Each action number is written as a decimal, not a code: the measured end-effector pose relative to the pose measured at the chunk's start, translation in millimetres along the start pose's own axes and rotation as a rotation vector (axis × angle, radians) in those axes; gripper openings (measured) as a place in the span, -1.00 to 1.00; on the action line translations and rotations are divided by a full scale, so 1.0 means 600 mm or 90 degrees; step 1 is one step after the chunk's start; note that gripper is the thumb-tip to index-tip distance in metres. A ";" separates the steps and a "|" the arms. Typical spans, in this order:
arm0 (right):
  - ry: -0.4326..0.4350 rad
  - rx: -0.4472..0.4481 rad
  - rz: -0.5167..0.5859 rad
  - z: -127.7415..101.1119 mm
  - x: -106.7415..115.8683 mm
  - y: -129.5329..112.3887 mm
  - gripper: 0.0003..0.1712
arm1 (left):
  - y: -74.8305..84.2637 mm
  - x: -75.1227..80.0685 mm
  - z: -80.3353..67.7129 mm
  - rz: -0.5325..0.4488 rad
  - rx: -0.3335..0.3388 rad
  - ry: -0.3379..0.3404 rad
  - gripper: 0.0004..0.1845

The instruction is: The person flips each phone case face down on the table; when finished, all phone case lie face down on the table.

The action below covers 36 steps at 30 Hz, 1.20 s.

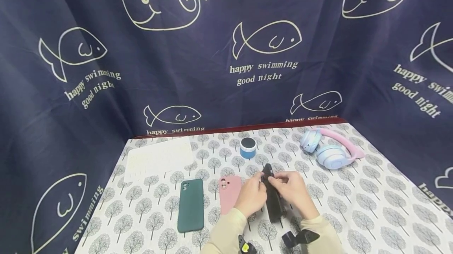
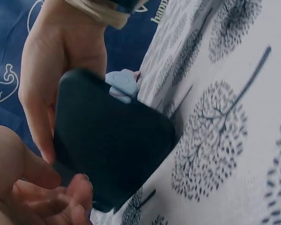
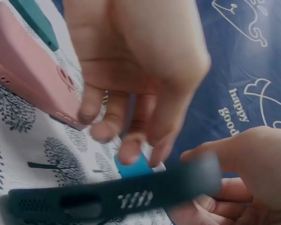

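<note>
The black phone case (image 1: 273,197) is held on edge just above the tablecloth (image 1: 354,207), immediately right of the pink case (image 1: 229,193). Its long axis runs away from the person. It is pinched between both hands: the left hand (image 1: 252,196) on the side towards the pink case, the right hand (image 1: 293,191) opposite, equally near.
</note>
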State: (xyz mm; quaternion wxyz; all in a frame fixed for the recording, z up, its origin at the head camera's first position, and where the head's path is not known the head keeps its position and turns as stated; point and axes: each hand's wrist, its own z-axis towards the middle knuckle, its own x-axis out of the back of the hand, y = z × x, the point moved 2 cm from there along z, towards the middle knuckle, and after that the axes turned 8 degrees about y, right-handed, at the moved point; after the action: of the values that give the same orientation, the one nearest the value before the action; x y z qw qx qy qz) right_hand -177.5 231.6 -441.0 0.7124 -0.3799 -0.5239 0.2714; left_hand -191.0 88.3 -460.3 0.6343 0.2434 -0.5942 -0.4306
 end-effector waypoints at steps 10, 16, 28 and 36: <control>-0.003 -0.075 0.094 -0.006 0.020 -0.011 -0.65 | -0.007 0.008 -0.003 0.026 0.025 0.006 -0.55; 0.014 -0.044 -0.010 0.005 0.021 0.001 -0.63 | -0.015 0.013 0.000 -0.029 0.057 0.010 -0.43; 0.015 -0.020 -0.159 0.005 -0.006 0.044 -0.73 | -0.032 -0.005 -0.013 0.048 0.026 -0.033 -0.40; 0.030 0.019 -0.233 0.007 -0.009 0.051 -0.62 | -0.032 -0.007 -0.012 0.103 -0.007 -0.008 -0.68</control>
State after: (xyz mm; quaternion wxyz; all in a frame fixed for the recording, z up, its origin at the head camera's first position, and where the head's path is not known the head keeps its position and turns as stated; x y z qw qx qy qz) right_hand -182.7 245.5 -468.4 0.7678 -0.2740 -0.5629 0.1363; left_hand -188.7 80.4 -479.5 0.6643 0.1888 -0.6137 -0.3827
